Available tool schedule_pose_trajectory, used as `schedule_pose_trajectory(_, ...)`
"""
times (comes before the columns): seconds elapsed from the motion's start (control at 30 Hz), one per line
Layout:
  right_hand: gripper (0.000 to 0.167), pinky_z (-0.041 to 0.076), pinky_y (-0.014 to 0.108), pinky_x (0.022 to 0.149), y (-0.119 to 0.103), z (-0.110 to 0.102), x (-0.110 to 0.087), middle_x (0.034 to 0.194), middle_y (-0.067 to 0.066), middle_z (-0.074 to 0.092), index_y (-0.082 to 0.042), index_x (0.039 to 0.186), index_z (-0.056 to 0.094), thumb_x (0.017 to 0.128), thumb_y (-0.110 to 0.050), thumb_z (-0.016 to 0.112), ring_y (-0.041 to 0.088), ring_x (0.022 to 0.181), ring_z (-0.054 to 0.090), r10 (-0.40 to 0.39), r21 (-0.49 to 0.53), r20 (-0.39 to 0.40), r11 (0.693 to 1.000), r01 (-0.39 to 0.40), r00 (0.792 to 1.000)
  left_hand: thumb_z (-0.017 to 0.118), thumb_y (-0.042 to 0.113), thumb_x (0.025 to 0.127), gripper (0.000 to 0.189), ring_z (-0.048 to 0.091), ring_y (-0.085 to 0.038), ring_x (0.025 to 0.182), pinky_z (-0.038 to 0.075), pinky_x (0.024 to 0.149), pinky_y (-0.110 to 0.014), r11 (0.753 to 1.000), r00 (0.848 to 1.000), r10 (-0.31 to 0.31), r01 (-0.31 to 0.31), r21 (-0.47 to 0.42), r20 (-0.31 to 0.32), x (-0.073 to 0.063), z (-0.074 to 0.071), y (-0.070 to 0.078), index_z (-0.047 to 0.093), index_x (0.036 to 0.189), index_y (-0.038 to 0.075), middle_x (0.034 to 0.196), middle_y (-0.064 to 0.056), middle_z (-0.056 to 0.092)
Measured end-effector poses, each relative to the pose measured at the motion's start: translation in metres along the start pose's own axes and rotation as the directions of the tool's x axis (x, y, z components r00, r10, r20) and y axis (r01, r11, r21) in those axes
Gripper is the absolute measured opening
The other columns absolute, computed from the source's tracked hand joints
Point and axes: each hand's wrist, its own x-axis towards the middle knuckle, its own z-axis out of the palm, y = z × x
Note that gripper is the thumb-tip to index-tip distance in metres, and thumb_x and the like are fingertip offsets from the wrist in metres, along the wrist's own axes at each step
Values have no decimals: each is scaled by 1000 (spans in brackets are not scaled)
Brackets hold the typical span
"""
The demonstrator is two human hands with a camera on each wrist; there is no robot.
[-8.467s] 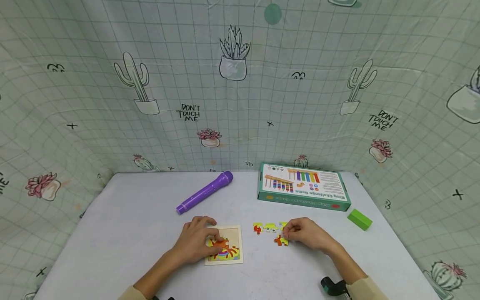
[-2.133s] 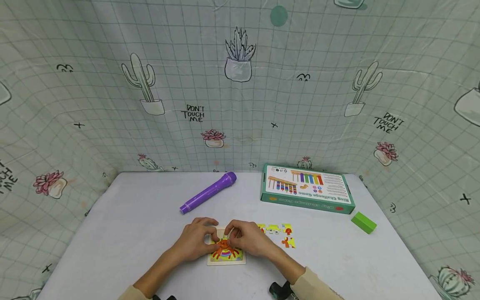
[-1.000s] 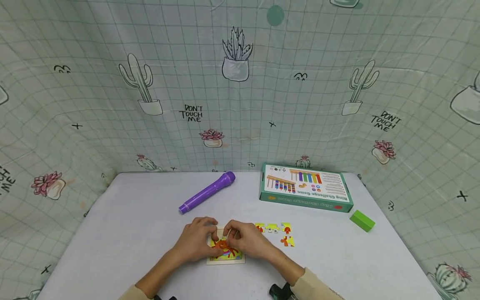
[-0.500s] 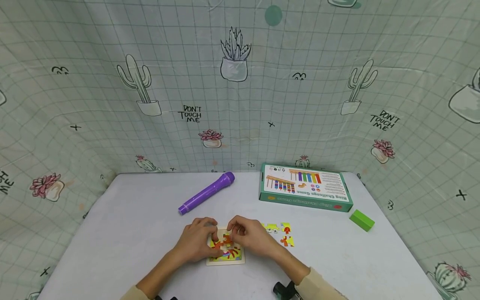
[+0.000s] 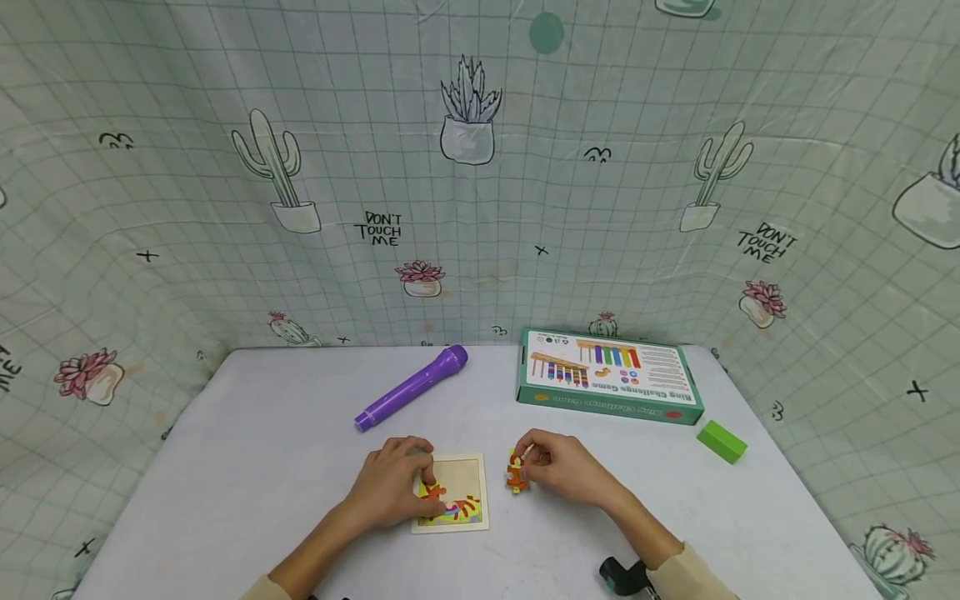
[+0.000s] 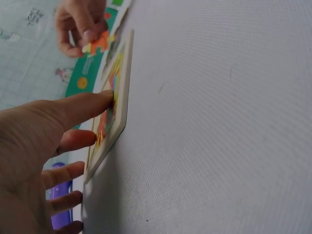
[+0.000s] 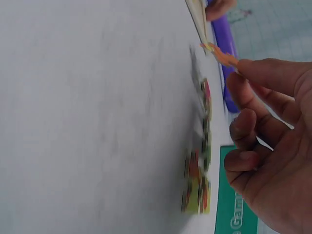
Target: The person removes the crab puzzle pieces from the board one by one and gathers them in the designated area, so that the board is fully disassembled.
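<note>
My left hand (image 5: 390, 483) rests on a small wooden jigsaw board (image 5: 467, 472). Its thumb and index finger touch the fitted pieces (image 5: 467, 508), which fill the left and lower parts; the upper right part is bare wood. Just right of the board, my right hand (image 5: 570, 471) pinches an orange-and-yellow jigsaw piece (image 5: 515, 477) between thumb and index finger. The right wrist view shows this piece (image 7: 223, 57) held above the table, with several loose jigsaw pieces (image 7: 197, 195) lying beyond it. In the head view the right hand covers most of those loose pieces.
A purple toy microphone (image 5: 412, 389) lies behind the board. At the back right is a green-and-white game box (image 5: 607, 371), with a green block (image 5: 722, 441) at its near corner. A patterned cloth (image 5: 480, 208) hangs behind the white table (image 5: 247, 450).
The right hand moved from the loose pieces to the board, worked there, then lifted an orange piece off and carried it right. The left hand has stayed on the board.
</note>
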Motion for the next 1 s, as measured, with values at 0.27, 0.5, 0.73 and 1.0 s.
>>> schedule_pose_trajectory(0.27,12,47,26,53,17,-16,-13,77,-6,64,-14,104,69,92,-12,69,10,54,54,48,-31,30,998,-47,998,87,50,68,35,49,-36,125,40,95,-66,1000,1000,-2,3,-10,9,-1,1,0,60,73,30,132,-2,60)
schedule_pose_trajectory(0.5,13,47,26,58,24,-21,-16,76,-8,65,-14,105,69,92,-12,70,9,56,57,43,-68,31,997,-41,999,87,50,69,34,48,-36,125,39,96,-66,1000,1000,-4,4,-17,9,-1,1,0,61,74,30,132,-2,59)
schedule_pose_trajectory(0.73,12,45,26,61,27,-20,-12,76,-10,62,-17,102,71,93,-10,69,7,60,54,24,-138,11,990,-23,1000,87,49,69,34,48,-36,124,39,97,-67,1000,1000,-2,2,-24,4,1,0,0,60,73,29,131,-3,60)
schedule_pose_trajectory(1.0,10,43,27,62,26,-20,-11,77,-12,60,-18,100,73,93,-12,71,9,66,53,40,-165,10,986,-37,999,87,48,69,34,48,-36,124,39,96,-66,1000,1000,-8,8,-27,11,1,0,0,60,73,29,131,-3,60)
